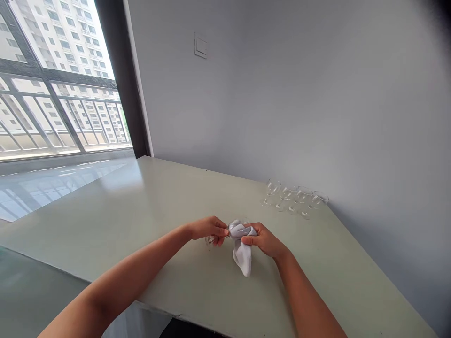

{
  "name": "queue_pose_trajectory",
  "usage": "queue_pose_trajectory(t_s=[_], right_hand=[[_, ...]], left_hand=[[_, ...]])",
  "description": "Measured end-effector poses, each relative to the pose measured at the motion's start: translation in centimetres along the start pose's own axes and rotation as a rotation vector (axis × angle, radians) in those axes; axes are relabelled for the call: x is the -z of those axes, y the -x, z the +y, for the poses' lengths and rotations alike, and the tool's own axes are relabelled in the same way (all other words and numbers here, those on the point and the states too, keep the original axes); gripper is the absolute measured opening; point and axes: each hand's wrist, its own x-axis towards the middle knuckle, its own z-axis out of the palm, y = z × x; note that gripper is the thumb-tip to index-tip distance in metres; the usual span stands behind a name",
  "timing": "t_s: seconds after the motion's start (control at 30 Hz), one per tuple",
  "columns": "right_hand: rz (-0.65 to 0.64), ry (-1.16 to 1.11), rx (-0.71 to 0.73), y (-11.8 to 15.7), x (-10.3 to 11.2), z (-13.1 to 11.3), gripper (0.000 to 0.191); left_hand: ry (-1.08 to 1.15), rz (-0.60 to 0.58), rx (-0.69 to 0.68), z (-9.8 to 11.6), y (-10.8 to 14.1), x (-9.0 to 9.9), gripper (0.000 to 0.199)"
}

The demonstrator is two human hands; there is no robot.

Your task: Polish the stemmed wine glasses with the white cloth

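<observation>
Above the middle of the pale table, a stemmed glass (208, 241) lies sideways between my hands, its foot to the left and its bowl mostly covered by cloth. My left hand (213, 230) pinches the stem near the bowl, fingers closed. A white cloth (243, 256) wraps round the bowl and hangs down in a point. My right hand (260, 238) grips the cloth against the bowl from the right, thumb in front. The part of the bowl under the cloth is hidden.
Several clear stemmed glasses (295, 199) stand upright in a row at the back right of the table (169, 188), close to the grey wall (282, 94). A large window (63, 84) is at the far left. The table's front edge runs below my arms.
</observation>
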Motion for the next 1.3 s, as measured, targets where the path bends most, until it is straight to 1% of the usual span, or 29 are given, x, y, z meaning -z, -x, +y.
queue_pose_trajectory(t_s=[0.03,0.1,0.13,0.17,0.2,0.23,0.27,0.33,0.4,0.47,0.53,0.57,0.63,0.7,0.73,0.8,0.87,0.9,0.93,0.97,1.0,1.03,1.07,1.1,1.13,1.17,1.23,1.3], right_hand=[[0.051,-0.041,0.002,-0.2,0.0,0.3,0.019],[0.184,-0.178,-0.008,-0.9,-0.1,1.1,0.021],[0.246,-0.260,-0.014,-1.2,-0.4,1.6,0.022],[0.292,-0.337,-0.012,-1.5,-0.6,2.0,0.023],[0.317,-0.393,-0.005,-1.8,-0.9,2.4,0.024],[0.315,-0.415,0.002,-1.9,-1.1,2.6,0.026],[0.288,-0.398,0.005,-2.0,-1.3,2.7,0.028],[0.189,-0.275,-0.001,-1.8,-1.5,2.5,0.033],[0.090,-0.103,-0.004,-1.5,-1.5,1.9,0.035],[0.044,0.052,0.009,-1.1,-1.3,1.2,0.032],[0.054,0.182,0.033,-0.8,-1.1,0.7,0.027],[0.074,0.238,0.051,-0.8,-0.9,0.6,0.025],[0.130,0.331,0.102,-0.7,-0.2,0.6,0.019],[0.214,0.415,0.147,-0.8,0.9,1.0,0.016],[0.297,0.461,0.159,-0.8,1.5,1.3,0.015],[0.544,0.543,0.162,-0.9,2.7,2.0,0.016],[0.828,0.630,0.193,-1.1,3.0,2.4,0.022],[0.920,0.702,0.245,-1.1,2.7,2.5,0.027],[0.946,0.798,0.316,-1.3,2.1,2.4,0.031],[0.894,0.912,0.396,-1.4,1.2,2.3,0.035],[0.792,1.030,0.479,-1.6,0.1,2.1,0.038],[0.654,1.128,0.543,-1.8,-1.1,2.0,0.041],[0.516,1.190,0.583,-2.0,-2.2,1.9,0.043],[0.418,1.225,0.603,-2.3,-3.2,1.7,0.043],[0.368,1.235,0.612,-2.5,-4.0,1.7,0.040],[0.365,1.225,0.607,-2.7,-4.5,1.6,0.037],[0.454,1.131,0.557,-2.9,-4.7,1.4,0.030],[0.547,0.926,0.454,-2.7,-4.0,1.1,0.027]], left_hand=[[-0.114,0.100,-0.005,0.1,-0.1,-0.3,0.035],[-0.452,0.386,-0.030,0.0,-0.5,-0.9,0.029],[-0.629,0.515,-0.052,-0.2,-0.7,-1.2,0.031],[-0.777,0.602,-0.074,-0.4,-0.9,-1.4,0.034],[-0.882,0.639,-0.094,-0.7,-1.1,-1.5,0.035],[-0.939,0.638,-0.104,-1.0,-1.2,-1.4,0.034],[-0.948,0.625,-0.105,-1.3,-1.2,-1.2,0.033],[-0.847,0.586,-0.079,-1.7,-1.0,-0.7,0.033],[-0.615,0.499,-0.010,-1.7,-0.6,-0.1,0.034],[-0.314,0.341,0.080,-1.4,-0.2,0.5,0.034],[-0.048,0.180,0.143,-1.1,0.0,1.0,0.033],[0.049,0.126,0.159,-1.1,0.0,1.2,0.034],[0.155,0.085,0.179,-1.1,0.1,1.7,0.035],[0.178,0.096,0.213,-1.5,0.1,2.1,0.036],[0.170,0.117,0.236,-1.8,0.1,2.3,0.037],[0.136,0.187,0.279,-2.3,0.2,2.5,0.038],[0.088,0.279,0.312,-2.7,0.2,2.5,0.038],[0.061,0.328,0.329,-2.7,0.2,2.5,0.039],[0.034,0.370,0.348,-2.7,0.1,2.4,0.040],[0.008,0.401,0.364,-2.6,0.0,2.2,0.041],[-0.020,0.415,0.378,-2.4,-0.2,2.0,0.040],[-0.059,0.417,0.388,-2.2,-0.3,1.7,0.037],[-0.111,0.409,0.393,-1.9,-0.4,1.3,0.031],[-0.175,0.400,0.388,-1.6,-0.5,1.0,0.026],[-0.247,0.401,0.373,-1.3,-0.6,0.6,0.022],[-0.319,0.416,0.347,-1.0,-0.6,0.3,0.020],[-0.440,0.466,0.261,-0.5,-0.5,-0.4,0.018],[-0.536,0.493,0.136,-0.1,-0.4,-1.0,0.015]])
